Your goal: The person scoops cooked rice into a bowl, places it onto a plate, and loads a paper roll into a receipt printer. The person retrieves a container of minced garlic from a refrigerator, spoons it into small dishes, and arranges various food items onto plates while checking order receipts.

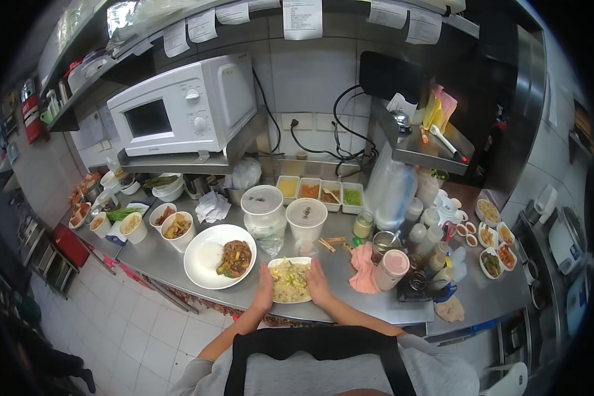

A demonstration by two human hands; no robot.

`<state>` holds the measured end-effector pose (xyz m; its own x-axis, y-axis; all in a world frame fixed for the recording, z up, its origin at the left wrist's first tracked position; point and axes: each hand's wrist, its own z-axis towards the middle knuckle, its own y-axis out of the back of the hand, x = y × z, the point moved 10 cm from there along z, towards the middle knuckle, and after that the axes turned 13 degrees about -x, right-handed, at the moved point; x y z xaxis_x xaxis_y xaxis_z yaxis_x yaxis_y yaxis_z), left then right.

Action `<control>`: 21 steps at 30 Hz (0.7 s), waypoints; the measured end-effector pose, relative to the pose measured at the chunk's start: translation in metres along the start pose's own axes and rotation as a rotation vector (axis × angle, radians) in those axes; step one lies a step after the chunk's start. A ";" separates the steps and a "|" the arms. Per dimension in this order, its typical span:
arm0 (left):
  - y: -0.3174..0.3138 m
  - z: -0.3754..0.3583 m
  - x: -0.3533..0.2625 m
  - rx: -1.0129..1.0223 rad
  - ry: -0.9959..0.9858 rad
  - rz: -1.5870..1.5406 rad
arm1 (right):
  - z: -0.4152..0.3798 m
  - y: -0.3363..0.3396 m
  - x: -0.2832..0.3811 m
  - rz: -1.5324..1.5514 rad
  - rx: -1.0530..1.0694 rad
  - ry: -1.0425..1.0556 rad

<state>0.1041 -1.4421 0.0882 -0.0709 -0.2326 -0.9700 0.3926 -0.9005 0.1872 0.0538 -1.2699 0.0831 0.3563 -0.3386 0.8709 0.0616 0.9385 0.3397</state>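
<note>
A white bowl of yellowish fried rice [290,282] rests at the counter's front edge. My left hand [264,289] is pressed along its left side and my right hand [319,282] along its right side, so the bowl is held between both palms. To the left lies a round white plate [198,273] with white rice and a dark stir-fry [235,259]. Just behind the bowl stand two lidded white tubs, one on the left [263,201] and one on the right [307,214], both with dark writing on the lids.
Small trays of toppings [352,197] line the back. A pink cloth [363,269], a pink-lidded jar [393,267] and bottles [432,239] stand right. Food tubs [178,228] sit left. A white microwave [185,105] is on a raised shelf. A person's leg [72,363] shows lower left.
</note>
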 end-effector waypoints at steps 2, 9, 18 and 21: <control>-0.001 0.008 0.009 0.008 -0.230 0.322 | 0.001 -0.002 0.011 -0.083 0.041 0.074; 0.015 -0.013 -0.031 -0.125 -0.457 0.413 | -0.007 0.038 0.045 -0.024 -0.148 0.223; 0.125 -0.059 0.054 -0.734 0.503 -0.921 | -0.081 0.020 -0.026 0.667 0.209 -0.748; 0.136 -0.028 0.063 -0.489 0.598 -0.900 | -0.083 0.010 -0.011 0.725 0.265 -0.721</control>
<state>0.1787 -1.5691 0.0483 -0.1118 0.7380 -0.6655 0.7386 -0.3863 -0.5525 0.1279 -1.2516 0.0478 -0.4171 0.2554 0.8722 -0.1813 0.9170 -0.3553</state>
